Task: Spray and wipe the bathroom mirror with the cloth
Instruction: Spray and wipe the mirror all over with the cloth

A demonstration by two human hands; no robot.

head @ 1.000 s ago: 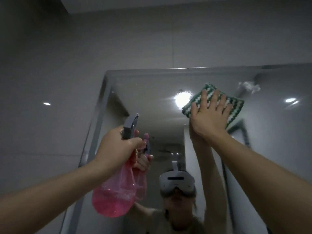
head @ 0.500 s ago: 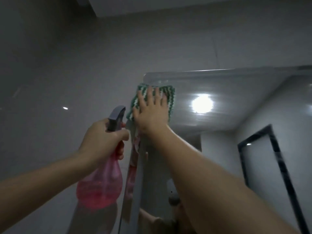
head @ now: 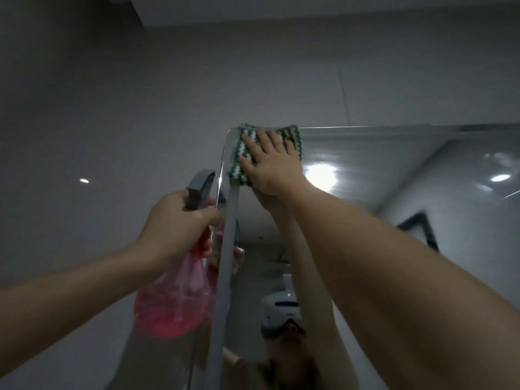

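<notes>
The right hand (head: 274, 161), fingers flat, presses the cloth (head: 242, 153) (green-and-white) against the mirror (head: 394, 175) at its top left corner; the left hand (head: 180, 220) grips the pink spray bottle (head: 174, 302) just beside the mirror's edge.

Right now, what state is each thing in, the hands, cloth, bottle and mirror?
Right hand: flat, fingers straight, pressing the cloth.
Cloth: folded, flat against the mirror's top left corner.
Left hand: gripping the spray bottle.
Spray bottle: upright, partly filled with pink liquid.
Mirror: streaky.

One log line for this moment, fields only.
phase: wiping | right hand: flat on green-and-white cloth at mirror top-left corner | left hand: grips pink spray bottle
</notes>
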